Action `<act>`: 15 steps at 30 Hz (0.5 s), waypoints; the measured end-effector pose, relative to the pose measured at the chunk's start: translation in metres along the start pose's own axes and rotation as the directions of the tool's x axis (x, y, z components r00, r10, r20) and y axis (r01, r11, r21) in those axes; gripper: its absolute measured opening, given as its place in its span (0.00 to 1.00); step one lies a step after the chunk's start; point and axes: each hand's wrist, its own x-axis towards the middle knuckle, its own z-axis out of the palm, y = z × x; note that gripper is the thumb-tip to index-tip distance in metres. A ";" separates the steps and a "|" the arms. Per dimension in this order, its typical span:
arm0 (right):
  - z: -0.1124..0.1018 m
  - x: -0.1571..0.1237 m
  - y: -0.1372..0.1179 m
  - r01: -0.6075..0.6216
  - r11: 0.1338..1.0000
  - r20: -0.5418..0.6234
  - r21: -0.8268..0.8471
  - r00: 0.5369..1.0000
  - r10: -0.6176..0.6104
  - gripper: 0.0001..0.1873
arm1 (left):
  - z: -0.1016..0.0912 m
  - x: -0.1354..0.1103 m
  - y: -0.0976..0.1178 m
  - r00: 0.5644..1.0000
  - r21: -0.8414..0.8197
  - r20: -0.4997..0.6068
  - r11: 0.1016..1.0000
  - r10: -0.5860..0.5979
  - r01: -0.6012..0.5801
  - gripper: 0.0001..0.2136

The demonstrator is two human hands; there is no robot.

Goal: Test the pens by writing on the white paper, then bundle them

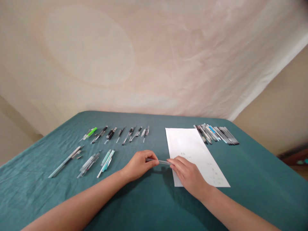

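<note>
- Head view: I am seeing both sets of fingers clamping on one slender translucent barrel (164,162), the left hand (139,165) pinching its left end, the right hand (187,171) its right.
- The barrel's long axis is running crosswise from hand to hand, dipping slightly rightward; its bare middle is showing between the fingertips, so I am counting neither hand as nearer.
- Shadows are falling beneath, so I am judging the barrel to be hanging above the desk (144,205).
- The white paper (192,144) is lying just right of that bare middle, partly under the right hand; I am not managing to read its faint marks.
- Beyond the left hand, turquoise pieces (109,161) are lying nearest, clear pieces (88,163) and a long pale barrel (64,162) farther left.
- Behind these, a far row of pen parts (111,134) is stretching in small groups.
- At far right, a bundle of pens (209,133) is lying beside the paper.
</note>
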 end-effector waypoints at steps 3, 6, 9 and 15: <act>-0.002 -0.001 0.006 -0.011 1.000 -0.052 -0.007 0.999 0.011 0.15 | 0.001 0.001 -0.007 0.999 -0.018 -0.027 1.000 -0.018 0.018 0.08; -0.001 -0.002 0.007 -0.004 1.000 -0.041 -0.030 0.999 0.002 0.14 | 0.005 0.000 -0.009 1.000 -0.015 -0.007 1.000 -0.010 0.010 0.07; -0.001 -0.001 0.006 0.011 0.997 0.000 -0.073 1.000 -0.011 0.13 | 0.008 -0.001 -0.010 0.999 0.011 -0.031 1.000 0.016 -0.016 0.08; -0.027 0.000 0.039 -0.194 0.973 -0.149 -0.126 0.973 0.174 0.12 | 0.009 0.001 -0.017 0.999 0.105 -0.046 0.994 0.008 -0.003 0.16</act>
